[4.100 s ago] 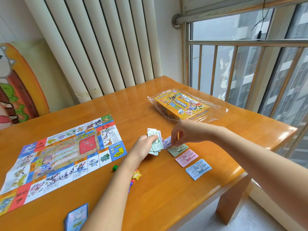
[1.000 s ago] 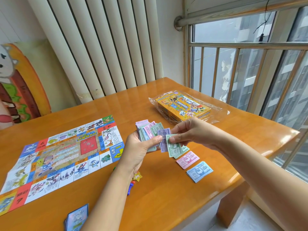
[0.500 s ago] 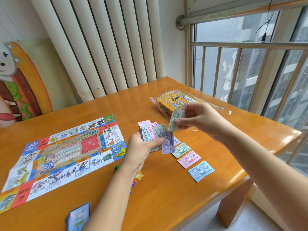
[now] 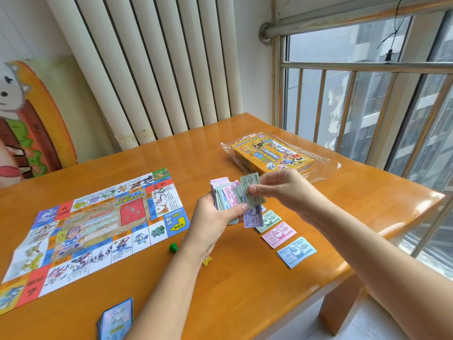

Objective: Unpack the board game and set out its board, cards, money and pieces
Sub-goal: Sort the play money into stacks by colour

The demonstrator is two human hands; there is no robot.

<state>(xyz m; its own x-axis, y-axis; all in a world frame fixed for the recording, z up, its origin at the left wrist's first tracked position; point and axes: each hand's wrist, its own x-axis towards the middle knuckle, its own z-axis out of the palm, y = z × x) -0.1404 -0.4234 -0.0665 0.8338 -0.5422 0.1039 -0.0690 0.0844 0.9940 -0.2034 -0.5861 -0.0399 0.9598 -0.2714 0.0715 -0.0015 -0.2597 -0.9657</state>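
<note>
Holds left grip (image 4: pixel 215 220) mid-frame, fingers curled, thumb pressed flat; pinches thumb to forefinger with right grip (image 4: pixel 282 190) just upper right; stretches both forearms (image 4: pixel 161 278) in from bottom and lower right.

A glossy orange wooden table (image 4: pixel 245 303) is standing in a corner, its far edge reaching a white ribbed radiator (image 4: pixel 152 69) on the wall. A cartoon burger picture (image 4: pixel 41 123) is leaning at the left. Daylight is coming through a window (image 4: pixel 309 101) at the right; a metal railing (image 4: pixel 355 65) is crossing it, and grey high-rise blocks (image 4: pixel 426 143) are showing outside. Pale floor (image 4: pixel 367 327) is showing under the table.
</note>
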